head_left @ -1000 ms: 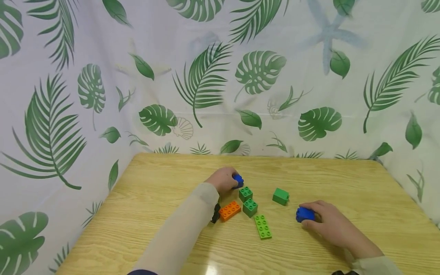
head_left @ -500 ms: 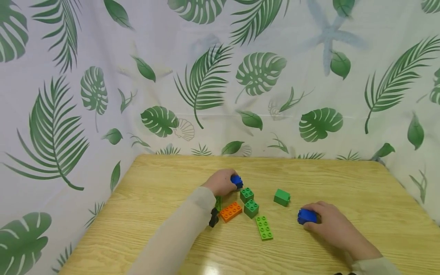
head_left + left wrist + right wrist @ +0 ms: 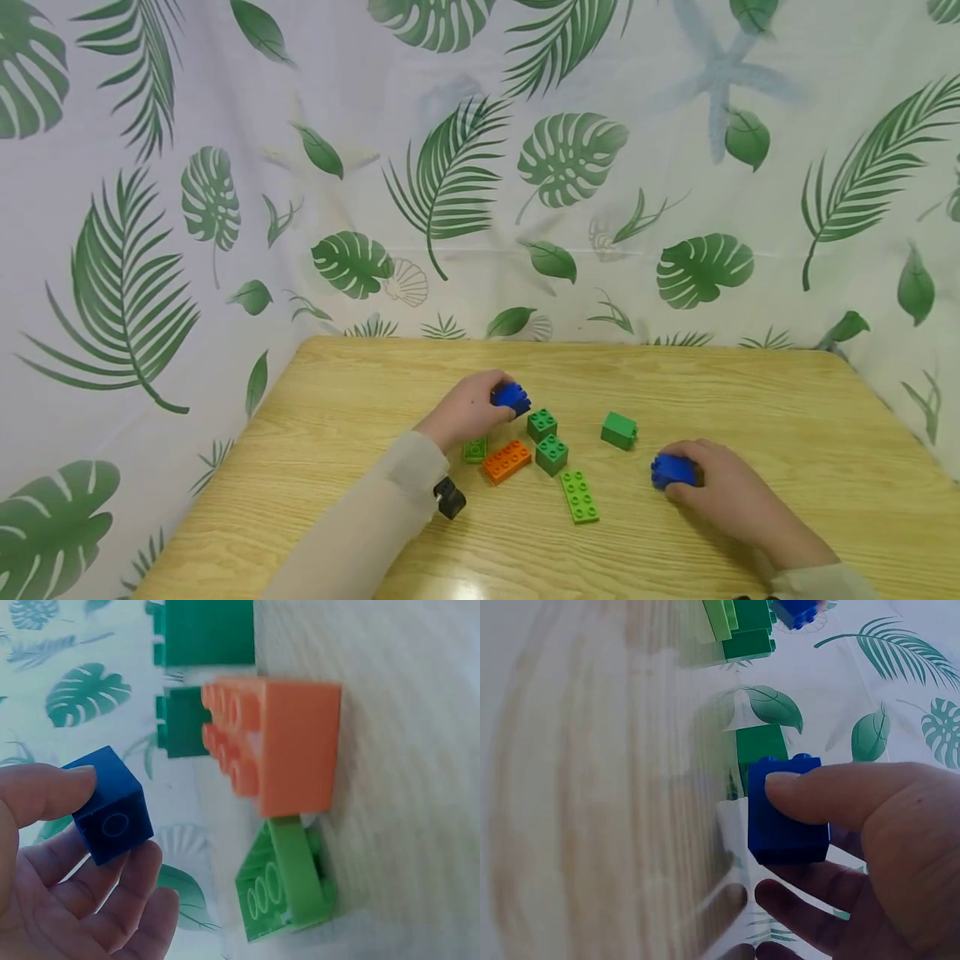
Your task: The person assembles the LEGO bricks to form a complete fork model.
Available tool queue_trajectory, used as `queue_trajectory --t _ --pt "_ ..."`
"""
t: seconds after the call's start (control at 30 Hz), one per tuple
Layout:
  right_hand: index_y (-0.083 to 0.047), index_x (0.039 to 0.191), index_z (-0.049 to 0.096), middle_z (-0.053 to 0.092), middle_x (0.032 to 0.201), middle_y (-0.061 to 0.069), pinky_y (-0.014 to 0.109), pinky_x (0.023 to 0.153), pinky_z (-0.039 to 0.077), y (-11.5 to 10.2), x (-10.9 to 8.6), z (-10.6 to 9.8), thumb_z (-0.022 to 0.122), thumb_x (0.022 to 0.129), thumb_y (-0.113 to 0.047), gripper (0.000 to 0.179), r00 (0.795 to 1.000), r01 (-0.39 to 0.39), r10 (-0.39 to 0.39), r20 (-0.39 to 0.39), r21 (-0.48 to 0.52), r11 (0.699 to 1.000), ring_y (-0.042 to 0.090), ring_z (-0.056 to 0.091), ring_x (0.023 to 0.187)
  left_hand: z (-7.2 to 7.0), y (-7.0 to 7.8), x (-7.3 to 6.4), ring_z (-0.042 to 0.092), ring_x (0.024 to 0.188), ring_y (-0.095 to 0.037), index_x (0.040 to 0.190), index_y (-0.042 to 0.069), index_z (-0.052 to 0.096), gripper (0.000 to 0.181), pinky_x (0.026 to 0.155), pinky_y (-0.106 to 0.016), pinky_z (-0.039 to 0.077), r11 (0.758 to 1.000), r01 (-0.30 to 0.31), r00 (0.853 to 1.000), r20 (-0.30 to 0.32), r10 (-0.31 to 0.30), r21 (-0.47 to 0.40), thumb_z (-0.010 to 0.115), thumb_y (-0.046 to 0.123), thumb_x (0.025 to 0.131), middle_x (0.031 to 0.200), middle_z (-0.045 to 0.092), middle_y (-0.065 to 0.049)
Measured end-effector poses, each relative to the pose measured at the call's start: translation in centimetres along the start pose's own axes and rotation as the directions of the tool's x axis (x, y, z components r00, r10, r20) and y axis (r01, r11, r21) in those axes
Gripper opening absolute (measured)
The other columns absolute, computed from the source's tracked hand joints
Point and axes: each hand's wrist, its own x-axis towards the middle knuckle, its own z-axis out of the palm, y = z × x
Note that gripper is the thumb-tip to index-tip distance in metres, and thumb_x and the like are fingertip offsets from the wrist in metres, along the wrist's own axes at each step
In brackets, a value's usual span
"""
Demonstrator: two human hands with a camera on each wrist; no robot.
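Observation:
My left hand (image 3: pixel 467 410) pinches a small blue brick (image 3: pixel 112 806) between thumb and fingers, its hollow underside showing in the left wrist view. A second blue brick (image 3: pixel 789 817) is gripped by my right hand (image 3: pixel 731 492), studs pointing left in the head view. Between the hands lie two green bricks (image 3: pixel 551 454) standing studs up, close together. An orange brick (image 3: pixel 507 462) sits just left of them. Partly under the left hand, a light green brick (image 3: pixel 289 885) rests on its side. Another green brick (image 3: pixel 618 430) lies tipped over, nearer the right hand.
A flat lime-green brick (image 3: pixel 580 497) lies in front of the green ones. Everything stands on a wooden table (image 3: pixel 517 558). A leaf-printed cloth (image 3: pixel 465 208) hangs behind the table and along its left side.
My left hand has drawn slightly to the left with its blue brick, which has turned a little; the light green brick has come into view beneath it. The right hand stays nearly still.

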Motion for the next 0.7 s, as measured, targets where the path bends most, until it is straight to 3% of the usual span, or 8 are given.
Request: queue_trajectory --t 0.2,0.4,0.53,0.7 --pt "-0.006 0.126 0.064 0.063 0.126 0.016 0.053 0.086 0.053 -0.8 -0.1 0.3 0.078 0.09 -0.028 0.045 1.0 0.01 -0.009 -0.015 0.067 0.998 0.035 0.063 0.109 0.4 -0.3 -3.0 0.06 0.107 -0.02 0.136 0.017 0.059 0.042 0.095 -0.042 0.051 0.99 -0.009 1.0 -0.027 0.005 -0.14 0.07 0.029 0.097 0.121 0.064 -0.001" --pt "-0.009 0.123 0.064 0.067 0.117 0.005 0.054 0.088 0.052 -2.9 -0.2 0.4 0.079 0.09 -0.022 0.039 0.999 0.035 -0.033 -0.023 0.08 0.996 0.031 0.063 0.109 1.4 -0.7 -5.6 0.059 0.107 -0.018 0.136 0.015 0.059 0.044 0.093 -0.042 0.05 0.971 -0.03 0.999 -0.042 0.021 -0.237 0.071 0.031 0.096 0.117 0.064 0.003" --pt "-0.013 0.122 0.063 0.067 0.112 -0.001 0.049 0.089 0.052 -4.4 -0.3 0.6 0.078 0.09 -0.019 0.036 0.996 0.09 -0.088 -0.017 0.123 0.988 0.023 0.062 0.105 1.9 -0.7 -7.1 0.059 0.107 -0.018 0.135 0.015 0.06 0.044 0.091 -0.042 0.051 0.955 -0.015 1.0 -0.03 0.006 -0.297 0.071 0.032 0.096 0.118 0.064 0.003" --pt "-0.016 0.127 0.062 0.067 0.114 -0.001 0.041 0.085 0.053 -5.9 -0.4 0.8 0.077 0.092 -0.029 0.041 0.994 0.108 -0.11 0.003 0.194 0.975 0.017 0.062 0.1 2.8 -0.6 -8.5 0.06 0.102 -0.02 0.132 0.012 0.061 0.041 0.085 -0.04 0.053 0.917 0.014 1.0 0.019 -0.006 -0.398 0.071 0.028 0.096 0.117 0.063 -0.002"
